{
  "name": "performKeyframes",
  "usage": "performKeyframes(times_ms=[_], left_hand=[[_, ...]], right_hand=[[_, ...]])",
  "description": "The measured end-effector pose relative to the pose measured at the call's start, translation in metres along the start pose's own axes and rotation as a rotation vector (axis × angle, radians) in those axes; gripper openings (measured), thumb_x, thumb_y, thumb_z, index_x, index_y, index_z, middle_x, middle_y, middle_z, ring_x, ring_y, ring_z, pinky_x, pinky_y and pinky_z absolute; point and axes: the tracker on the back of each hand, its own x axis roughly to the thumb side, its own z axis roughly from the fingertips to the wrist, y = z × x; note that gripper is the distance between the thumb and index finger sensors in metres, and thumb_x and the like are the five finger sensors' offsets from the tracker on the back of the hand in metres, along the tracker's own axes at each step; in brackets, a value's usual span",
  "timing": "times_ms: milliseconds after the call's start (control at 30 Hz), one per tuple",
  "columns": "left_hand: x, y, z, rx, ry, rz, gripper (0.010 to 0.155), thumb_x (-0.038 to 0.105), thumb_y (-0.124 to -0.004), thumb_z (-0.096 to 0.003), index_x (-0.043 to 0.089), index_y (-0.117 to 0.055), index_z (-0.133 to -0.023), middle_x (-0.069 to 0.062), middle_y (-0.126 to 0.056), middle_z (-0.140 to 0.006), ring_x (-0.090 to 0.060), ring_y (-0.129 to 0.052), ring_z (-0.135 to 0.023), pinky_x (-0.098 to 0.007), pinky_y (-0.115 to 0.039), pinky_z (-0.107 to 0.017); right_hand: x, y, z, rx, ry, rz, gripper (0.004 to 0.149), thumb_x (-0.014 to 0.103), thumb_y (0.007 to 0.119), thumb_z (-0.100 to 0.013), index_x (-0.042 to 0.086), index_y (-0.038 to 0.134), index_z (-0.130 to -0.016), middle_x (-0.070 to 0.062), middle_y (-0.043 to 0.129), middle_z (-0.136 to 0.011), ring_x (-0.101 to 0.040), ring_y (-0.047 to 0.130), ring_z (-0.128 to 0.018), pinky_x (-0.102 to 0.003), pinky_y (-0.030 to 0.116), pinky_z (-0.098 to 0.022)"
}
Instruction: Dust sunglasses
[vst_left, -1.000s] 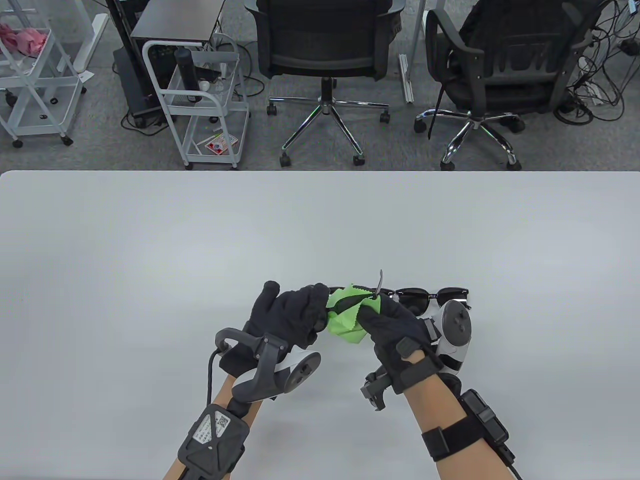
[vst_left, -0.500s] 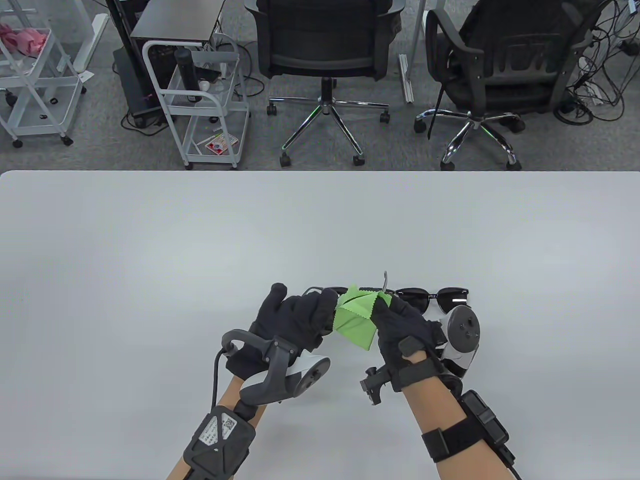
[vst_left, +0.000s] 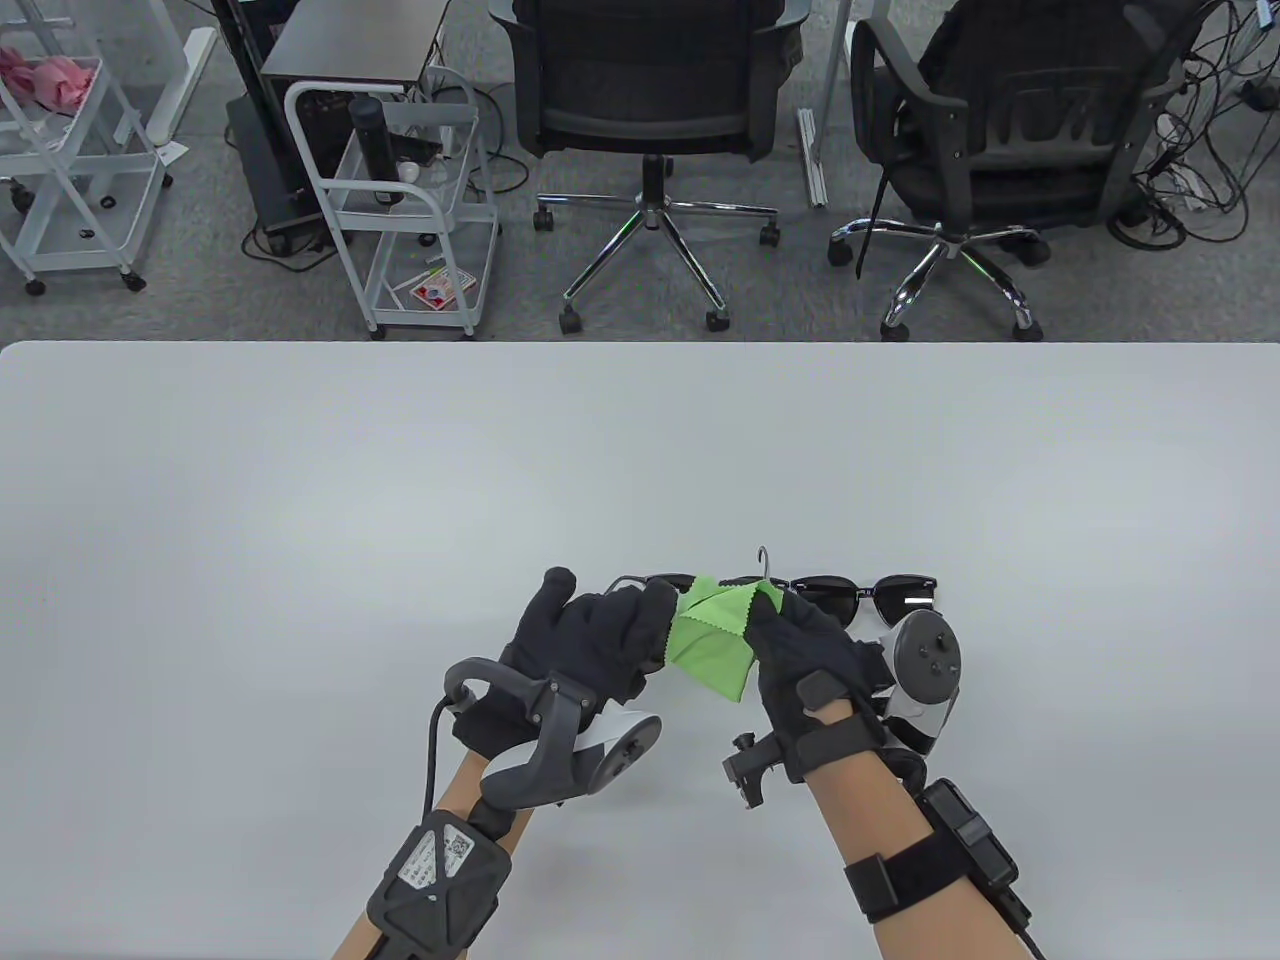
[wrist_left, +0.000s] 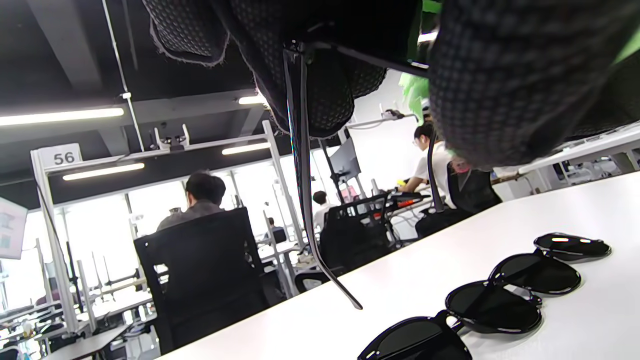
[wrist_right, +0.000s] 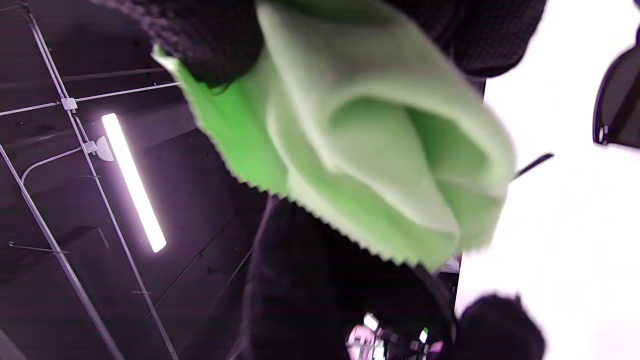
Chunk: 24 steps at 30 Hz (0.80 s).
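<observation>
Table view: my left hand (vst_left: 600, 640) grips raised sunglasses (vst_left: 650, 582) at the near table (vst_left: 300, 500) edge; my right hand (vst_left: 800, 650) pinches green cloth (vst_left: 712, 640) over them. Two more pairs (wrist_left: 515, 290) lie just beyond.

Beyond the pale grey surface (vst_left: 300, 480), two black mesh office chairs (vst_left: 650, 90) and white wire carts (vst_left: 400, 210) stand on grey carpet (vst_left: 760, 290).
</observation>
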Motion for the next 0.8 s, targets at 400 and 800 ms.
performKeyframes(times_ms=[400, 800], left_hand=[[0.002, 0.003, -0.001, 0.015, -0.001, 0.019, 0.096, 0.061, -0.096, -0.0234, 0.04, -0.051, -0.106, 0.02, -0.076, -0.097, -0.001, -0.098, -0.079, -0.046, -0.067, -0.077], [-0.002, 0.0, 0.002, 0.004, -0.008, -0.009, 0.096, 0.059, -0.097, -0.0241, 0.04, -0.051, -0.106, 0.019, -0.075, -0.098, -0.003, -0.097, -0.08, -0.047, -0.066, -0.077]], right_hand=[[0.01, -0.002, 0.002, -0.094, -0.036, 0.102, 0.04, 0.046, 0.089, -0.043, 0.015, 0.095, -0.069, 0.0, 0.106, -0.059, -0.024, 0.106, -0.052, -0.054, 0.078, -0.056], [0.004, 0.0, -0.004, 0.019, 0.006, 0.115, 0.042, 0.031, 0.096, -0.039, 0.015, 0.088, -0.078, -0.002, 0.101, -0.07, -0.027, 0.102, -0.061, -0.057, 0.075, -0.057]])
